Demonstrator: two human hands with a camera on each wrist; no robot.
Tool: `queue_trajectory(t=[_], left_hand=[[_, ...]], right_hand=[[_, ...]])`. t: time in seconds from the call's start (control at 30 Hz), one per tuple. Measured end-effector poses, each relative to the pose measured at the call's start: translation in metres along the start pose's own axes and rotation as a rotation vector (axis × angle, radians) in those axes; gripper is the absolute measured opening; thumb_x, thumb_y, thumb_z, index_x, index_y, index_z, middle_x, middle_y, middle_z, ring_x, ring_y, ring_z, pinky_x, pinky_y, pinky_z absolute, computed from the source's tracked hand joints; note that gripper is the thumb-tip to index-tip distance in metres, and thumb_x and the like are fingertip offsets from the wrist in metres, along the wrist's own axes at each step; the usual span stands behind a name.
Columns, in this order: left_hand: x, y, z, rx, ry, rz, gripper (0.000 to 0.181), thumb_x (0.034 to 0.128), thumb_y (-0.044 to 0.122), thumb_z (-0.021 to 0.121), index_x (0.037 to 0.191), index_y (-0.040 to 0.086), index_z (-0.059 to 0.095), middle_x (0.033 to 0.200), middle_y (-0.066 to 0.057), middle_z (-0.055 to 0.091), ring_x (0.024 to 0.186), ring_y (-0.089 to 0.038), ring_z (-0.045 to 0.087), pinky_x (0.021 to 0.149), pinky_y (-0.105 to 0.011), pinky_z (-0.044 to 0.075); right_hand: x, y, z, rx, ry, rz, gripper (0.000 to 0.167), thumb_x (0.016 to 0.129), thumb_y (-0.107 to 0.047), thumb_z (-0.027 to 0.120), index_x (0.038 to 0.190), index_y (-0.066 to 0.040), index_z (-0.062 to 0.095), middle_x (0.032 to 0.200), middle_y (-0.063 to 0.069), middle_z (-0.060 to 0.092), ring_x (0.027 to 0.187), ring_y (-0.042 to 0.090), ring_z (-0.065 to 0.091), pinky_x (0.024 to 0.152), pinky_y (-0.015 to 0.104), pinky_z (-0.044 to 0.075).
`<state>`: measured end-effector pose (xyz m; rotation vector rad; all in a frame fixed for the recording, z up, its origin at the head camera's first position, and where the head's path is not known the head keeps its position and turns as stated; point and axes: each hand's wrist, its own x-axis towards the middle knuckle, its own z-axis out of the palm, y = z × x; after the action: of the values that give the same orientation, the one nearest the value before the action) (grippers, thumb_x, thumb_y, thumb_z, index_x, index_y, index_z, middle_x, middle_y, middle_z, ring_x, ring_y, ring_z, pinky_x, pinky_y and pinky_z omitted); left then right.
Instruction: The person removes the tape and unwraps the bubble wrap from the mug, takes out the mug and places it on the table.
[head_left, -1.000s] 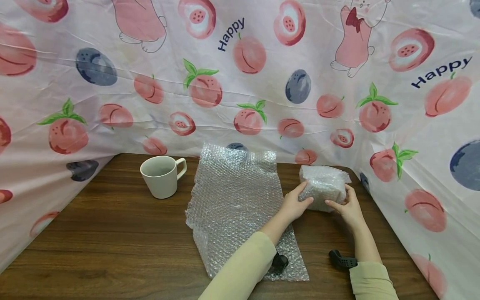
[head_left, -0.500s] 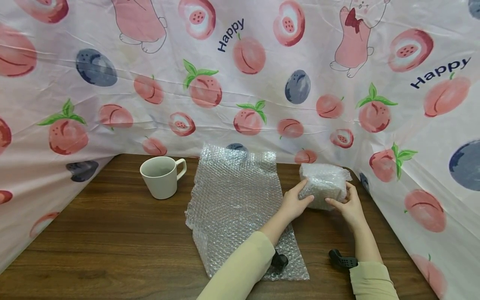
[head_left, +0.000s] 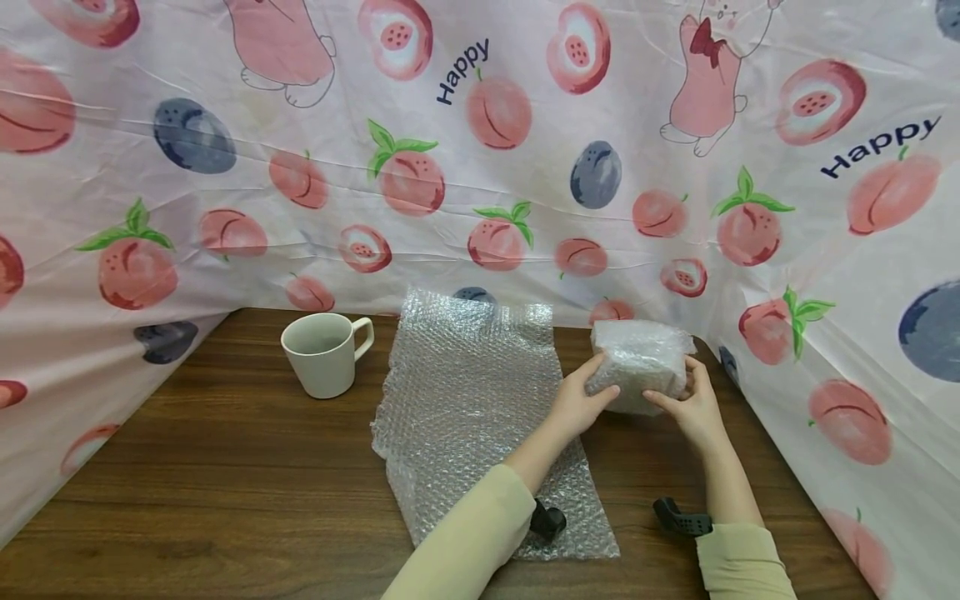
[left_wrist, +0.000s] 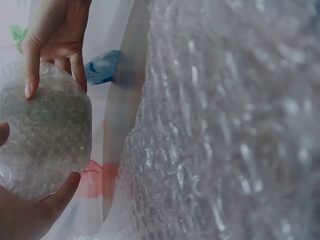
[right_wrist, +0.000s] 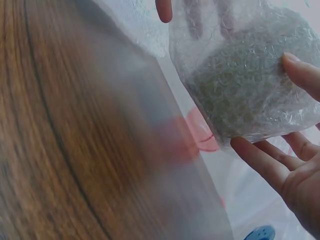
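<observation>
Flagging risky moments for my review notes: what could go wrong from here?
The left hand and right hand hold the wrapped bundle by its sides, and its slick-looking surface might slip from that grip. The left sleeve and black wrist mount pass over the bubble wrap sheet, so they could snag or drag it if that arm moves.

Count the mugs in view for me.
1: the white mug, upright on the wooden table, left of the bubble-wrap sheet. Another could be hidden inside the bubble-wrapped bundle held between the left hand and right hand.
</observation>
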<state>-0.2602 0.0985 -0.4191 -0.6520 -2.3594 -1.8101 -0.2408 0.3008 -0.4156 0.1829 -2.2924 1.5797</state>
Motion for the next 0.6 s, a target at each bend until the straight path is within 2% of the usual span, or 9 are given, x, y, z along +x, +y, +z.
queue_trajectory(t=[0.1,0.33,0.5,0.6], left_hand=[[0.000,0.000,-0.002,-0.020,0.011,0.018,0.058,0.0921,0.024,0.065,0.146,0.017,0.043,0.144,-0.005,0.045,0.131,-0.026,0.041,0.104,-0.043,0.036],[-0.001,0.004,-0.008,-0.040,0.032,0.039,0.059,0.0909,0.022,0.066,0.146,0.018,0.044,0.143,-0.007,0.046,0.129,-0.027,0.043,0.103,-0.042,0.037],[-0.002,0.009,-0.016,-0.056,0.007,0.031,0.060,0.0925,0.025,0.064,0.147,0.018,0.040,0.148,-0.001,0.039,0.135,-0.026,0.036,0.105,-0.047,0.034],[-0.002,0.012,-0.020,-0.059,0.001,0.044,0.060,0.0925,0.025,0.064,0.147,0.017,0.040,0.148,0.001,0.038,0.135,-0.027,0.035,0.104,-0.048,0.034]], right_hand=[[-0.001,-0.008,0.002,0.005,0.000,0.003,0.079,0.082,0.000,0.073,0.142,0.001,0.022,0.120,0.022,0.044,0.088,0.000,0.054,0.067,0.018,0.050],[0.002,-0.012,0.006,0.002,0.011,0.001,0.080,0.082,-0.001,0.074,0.142,0.000,0.022,0.120,0.022,0.044,0.089,0.001,0.054,0.068,0.018,0.050],[0.001,-0.020,0.011,0.022,0.018,-0.013,0.079,0.081,0.000,0.075,0.141,0.000,0.023,0.120,0.021,0.044,0.091,0.003,0.054,0.069,0.019,0.050],[0.001,-0.026,0.012,0.026,0.025,-0.018,0.079,0.081,0.000,0.075,0.141,0.000,0.023,0.119,0.020,0.044,0.091,0.003,0.054,0.069,0.018,0.050]])
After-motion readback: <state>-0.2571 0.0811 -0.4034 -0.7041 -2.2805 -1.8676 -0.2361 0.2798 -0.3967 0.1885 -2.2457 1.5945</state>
